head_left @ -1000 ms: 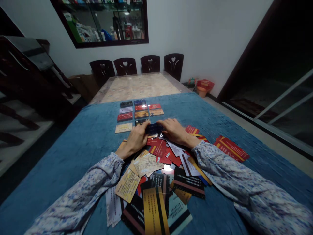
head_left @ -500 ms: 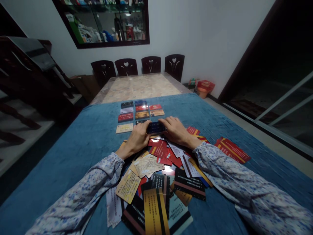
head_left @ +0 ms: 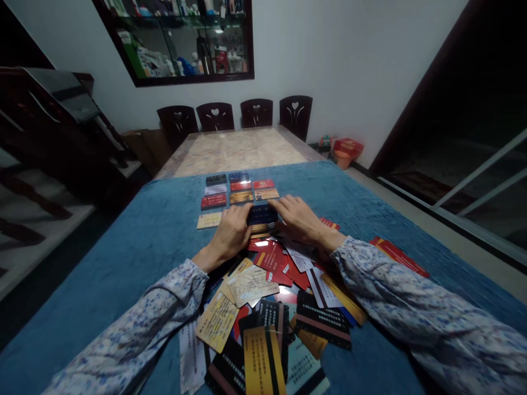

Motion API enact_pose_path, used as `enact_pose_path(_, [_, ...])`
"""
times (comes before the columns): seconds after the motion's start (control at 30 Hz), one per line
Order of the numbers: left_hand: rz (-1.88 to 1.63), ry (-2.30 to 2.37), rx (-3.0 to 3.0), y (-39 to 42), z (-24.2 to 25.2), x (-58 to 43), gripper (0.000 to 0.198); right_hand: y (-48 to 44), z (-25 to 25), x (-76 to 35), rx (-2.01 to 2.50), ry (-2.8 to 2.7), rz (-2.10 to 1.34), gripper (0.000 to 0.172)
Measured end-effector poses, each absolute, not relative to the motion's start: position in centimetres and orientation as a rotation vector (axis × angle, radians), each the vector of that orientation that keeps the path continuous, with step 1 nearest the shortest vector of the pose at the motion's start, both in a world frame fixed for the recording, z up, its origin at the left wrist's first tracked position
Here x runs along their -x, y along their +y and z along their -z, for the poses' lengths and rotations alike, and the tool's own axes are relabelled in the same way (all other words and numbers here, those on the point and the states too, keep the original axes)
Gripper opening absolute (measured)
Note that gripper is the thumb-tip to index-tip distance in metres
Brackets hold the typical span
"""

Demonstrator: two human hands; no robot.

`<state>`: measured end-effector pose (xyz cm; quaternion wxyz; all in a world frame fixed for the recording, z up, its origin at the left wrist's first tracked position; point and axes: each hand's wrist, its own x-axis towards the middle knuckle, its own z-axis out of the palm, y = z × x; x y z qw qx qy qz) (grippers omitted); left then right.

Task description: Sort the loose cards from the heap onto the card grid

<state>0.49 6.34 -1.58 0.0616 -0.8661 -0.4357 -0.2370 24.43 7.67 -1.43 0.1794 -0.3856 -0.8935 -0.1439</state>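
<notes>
Between my two hands is a small stack of dark blue cards [head_left: 262, 213], gripped at its left end by my left hand [head_left: 231, 226] and at its right end by my right hand [head_left: 297, 219]. The fingers of both hands are closed on it. Just behind it lie sorted card stacks in short columns, among them a red stack [head_left: 213, 201] and a cream card [head_left: 209, 220]. Below my hands spreads a loose heap of cards: red cards [head_left: 269, 256], pale yellow cards [head_left: 253, 284], black cards [head_left: 323, 318] and a gold card [head_left: 263, 359] in front.
A blue cloth [head_left: 135, 263] covers the near part of the table; the far marble-patterned top [head_left: 242, 151] is uncovered. Several red cards [head_left: 397, 257] lie apart at the right. Dark chairs [head_left: 295, 116] stand at the far end, with an orange bin [head_left: 343, 158] on the floor.
The view has shifted slightly, so the scene sits a little lower. Both hands keep hold of the dark blue stack, whose top face now shows more, with a gold card visible beneath it.
</notes>
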Motion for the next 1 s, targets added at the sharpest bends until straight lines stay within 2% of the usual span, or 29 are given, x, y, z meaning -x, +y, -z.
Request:
enact_pose_path(0.43, [0.643,-1.312,2.552,10.0,-1.2,2.2,0.053,13.0,-1.6,-23.0,0.889,-2.595,0.359,0.056])
enact_pose_path(0.77, [0.593,-1.382,2.547,14.1,-2.8,3.1,0.052,18.0,-2.6,-21.5,0.949,-2.639,0.339,0.051])
enact_pose_path(1.0, [0.544,-1.471,2.546,18.1,-3.5,3.4,0.048,22.1,-2.9,-20.6,0.977,-2.656,0.366,0.041])
